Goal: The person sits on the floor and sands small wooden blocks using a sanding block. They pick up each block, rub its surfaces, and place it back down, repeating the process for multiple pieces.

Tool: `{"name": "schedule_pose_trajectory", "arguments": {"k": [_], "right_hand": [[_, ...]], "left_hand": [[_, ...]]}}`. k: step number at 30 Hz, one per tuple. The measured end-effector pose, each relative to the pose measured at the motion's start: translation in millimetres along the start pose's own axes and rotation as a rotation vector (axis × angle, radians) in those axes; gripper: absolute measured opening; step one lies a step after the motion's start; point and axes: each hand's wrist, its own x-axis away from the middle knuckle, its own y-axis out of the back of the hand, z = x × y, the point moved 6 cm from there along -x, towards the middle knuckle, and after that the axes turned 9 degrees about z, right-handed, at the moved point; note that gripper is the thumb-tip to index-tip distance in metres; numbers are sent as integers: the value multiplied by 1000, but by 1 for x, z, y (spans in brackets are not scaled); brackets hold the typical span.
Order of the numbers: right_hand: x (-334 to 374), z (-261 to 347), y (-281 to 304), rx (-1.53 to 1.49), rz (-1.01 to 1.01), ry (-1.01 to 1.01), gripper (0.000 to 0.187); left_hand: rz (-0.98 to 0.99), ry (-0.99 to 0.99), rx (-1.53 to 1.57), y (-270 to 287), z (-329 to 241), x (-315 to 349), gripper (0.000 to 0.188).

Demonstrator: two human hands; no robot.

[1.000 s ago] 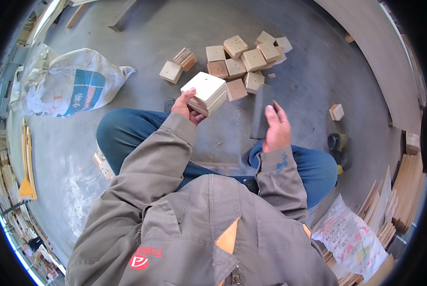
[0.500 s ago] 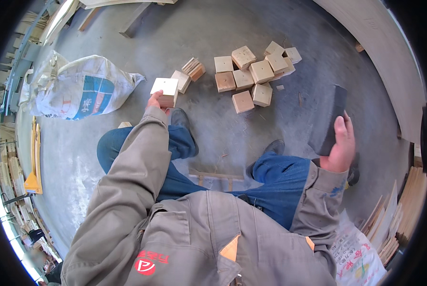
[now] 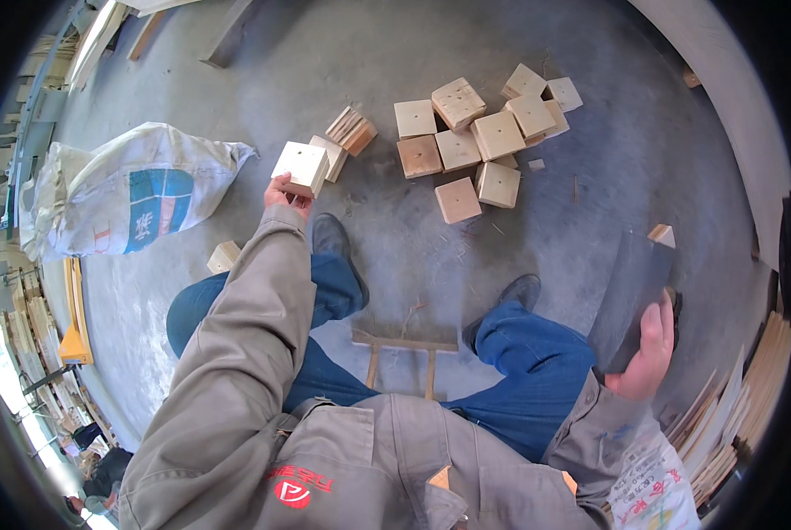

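Note:
My left hand (image 3: 288,195) is closed on a pale square wooden block (image 3: 301,166) with a small hole in its upper face. Just beyond it, another block (image 3: 335,159) and a layered wooden block (image 3: 352,131) rest on the floor. Out to the right, my right hand (image 3: 650,349) grips a dark grey rectangular slab (image 3: 629,296) along its outer side; the fingers are slightly blurred. At the slab's far end a small piece of wood (image 3: 663,235) shows, and I cannot tell whether they touch. A group of similar wooden blocks (image 3: 458,150), some piled on others, lies ahead.
A white woven sack (image 3: 104,190) with a blue patch lies at the left. A single block (image 3: 224,257) sits by my left knee. Between my legs is a wooden frame piece (image 3: 404,341). Boards (image 3: 749,397) and a printed sack (image 3: 651,477) are at the lower right.
My right hand has come lower and a little outward with the slab. The left hand still holds its block in nearly the same place. The whole view has shifted slightly.

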Motion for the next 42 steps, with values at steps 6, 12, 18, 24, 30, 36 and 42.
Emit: {"name": "schedule_pose_trajectory", "arguments": {"k": [6,12,18,24,30,36,42], "right_hand": [[-9,-11,-15,8,51,-56,55],[-14,-18,-22,138,15,-48,59],[-21,-17,-29,182,40,-100,67],[-13,-15,-28,91,96,-87,64],[-2,-12,-21,131,67,34,70],[8,-10,-4,106,14,-22,86],[18,-14,22,82,-35,-8,76]], "left_hand": [[12,43,-62,3,11,-38,51],[115,38,-86,-11,11,-69,43],[-29,-61,-211,-3,11,-74,49],[-326,-176,-209,4,6,-43,49],[-160,49,-687,28,111,-18,42],[455,-265,-1520,-35,204,31,57],[425,-624,-1714,-131,173,91,85]]}}
